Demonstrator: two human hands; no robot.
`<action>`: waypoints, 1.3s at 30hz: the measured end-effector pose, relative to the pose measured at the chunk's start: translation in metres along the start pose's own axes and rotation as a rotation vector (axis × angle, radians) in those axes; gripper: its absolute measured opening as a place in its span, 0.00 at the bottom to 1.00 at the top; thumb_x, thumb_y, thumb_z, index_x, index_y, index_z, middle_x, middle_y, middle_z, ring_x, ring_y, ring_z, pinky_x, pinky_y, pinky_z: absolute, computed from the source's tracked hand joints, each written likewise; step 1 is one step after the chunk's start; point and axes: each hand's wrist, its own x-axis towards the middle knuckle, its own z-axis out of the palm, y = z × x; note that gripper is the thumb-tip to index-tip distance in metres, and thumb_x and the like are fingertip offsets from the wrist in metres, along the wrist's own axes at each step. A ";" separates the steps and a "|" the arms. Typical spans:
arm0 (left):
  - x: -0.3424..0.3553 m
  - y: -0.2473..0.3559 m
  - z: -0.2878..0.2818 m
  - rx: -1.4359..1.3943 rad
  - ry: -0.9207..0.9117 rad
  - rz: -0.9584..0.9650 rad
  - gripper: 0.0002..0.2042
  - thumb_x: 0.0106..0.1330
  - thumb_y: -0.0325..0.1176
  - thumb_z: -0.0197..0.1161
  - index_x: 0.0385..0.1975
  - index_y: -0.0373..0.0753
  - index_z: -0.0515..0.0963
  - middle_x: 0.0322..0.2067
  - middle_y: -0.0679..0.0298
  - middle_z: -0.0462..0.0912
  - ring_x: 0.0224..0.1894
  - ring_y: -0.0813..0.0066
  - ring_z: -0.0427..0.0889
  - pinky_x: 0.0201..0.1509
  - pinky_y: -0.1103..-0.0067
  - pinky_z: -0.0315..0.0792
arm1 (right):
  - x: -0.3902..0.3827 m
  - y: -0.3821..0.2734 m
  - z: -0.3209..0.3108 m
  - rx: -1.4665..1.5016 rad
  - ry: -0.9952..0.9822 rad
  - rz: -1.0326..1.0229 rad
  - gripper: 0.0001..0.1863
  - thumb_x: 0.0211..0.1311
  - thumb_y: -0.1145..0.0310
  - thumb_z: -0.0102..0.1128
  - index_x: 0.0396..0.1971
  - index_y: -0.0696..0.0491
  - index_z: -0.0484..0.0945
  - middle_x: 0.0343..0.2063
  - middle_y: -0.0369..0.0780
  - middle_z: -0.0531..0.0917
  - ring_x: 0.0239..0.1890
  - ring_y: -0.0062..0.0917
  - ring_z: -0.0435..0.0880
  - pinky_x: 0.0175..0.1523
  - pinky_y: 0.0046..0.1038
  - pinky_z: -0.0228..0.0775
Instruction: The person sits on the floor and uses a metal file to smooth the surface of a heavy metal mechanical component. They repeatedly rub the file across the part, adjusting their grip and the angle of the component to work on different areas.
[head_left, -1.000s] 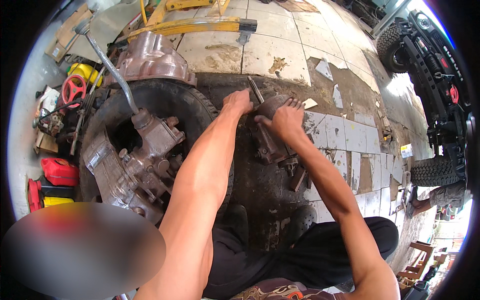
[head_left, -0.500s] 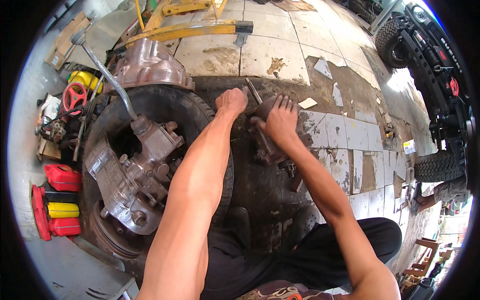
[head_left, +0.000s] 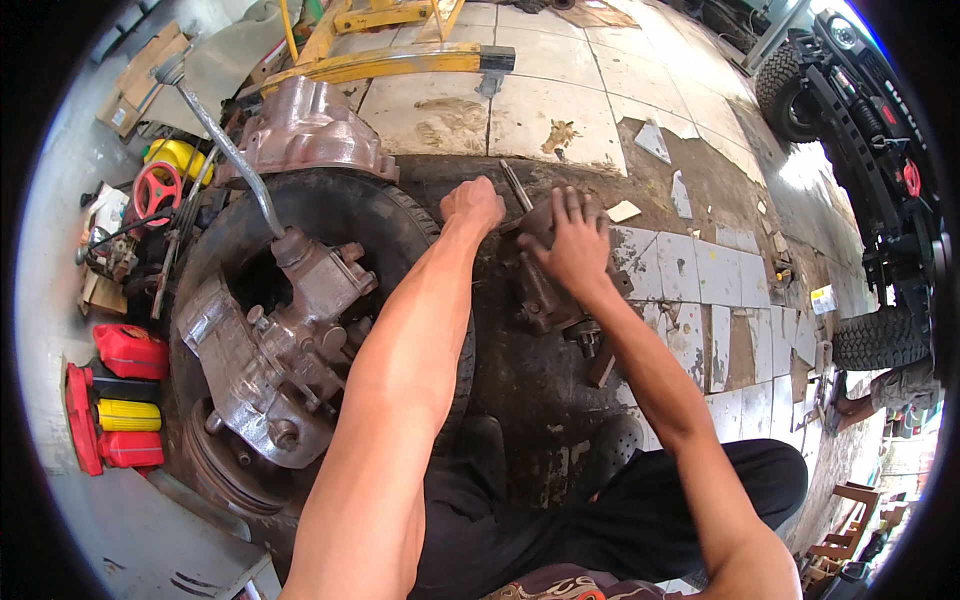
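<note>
A dark, greasy metal housing (head_left: 540, 302) rests on the floor in front of me, with a slim metal shaft (head_left: 515, 186) sticking out at its far left. My right hand (head_left: 574, 242) lies over the top of this housing, fingers stretched and apart, thumb toward the left. Just left of the shaft, my left hand (head_left: 472, 207) is closed in a fist; whatever it may hold is hidden. Left of my left forearm, a gearbox (head_left: 285, 350) with a long bent gear lever (head_left: 228, 145) lies on a tyre (head_left: 390, 207).
A silvery bell-shaped casting (head_left: 310, 130) sits beyond the tyre, near a yellow steel frame (head_left: 400, 62). Red and yellow containers (head_left: 130, 350) stand at the left wall. Loose, broken tiles (head_left: 680, 265) cover the floor at right. A vehicle (head_left: 870, 130) and another person's leg (head_left: 870, 395) are farther right.
The fingers of my right hand have spread and straightened on the housing. My left fist stays closed beside the shaft. The whole view has shifted slightly.
</note>
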 end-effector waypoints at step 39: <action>-0.043 0.061 0.040 -0.542 0.014 -0.078 0.21 0.65 0.38 0.65 0.53 0.33 0.73 0.43 0.46 0.82 0.49 0.46 0.82 0.56 0.62 0.74 | -0.004 0.018 0.026 0.638 0.478 0.323 0.27 0.54 0.75 0.63 0.57 0.55 0.74 0.56 0.49 0.76 0.64 0.47 0.70 0.68 0.46 0.60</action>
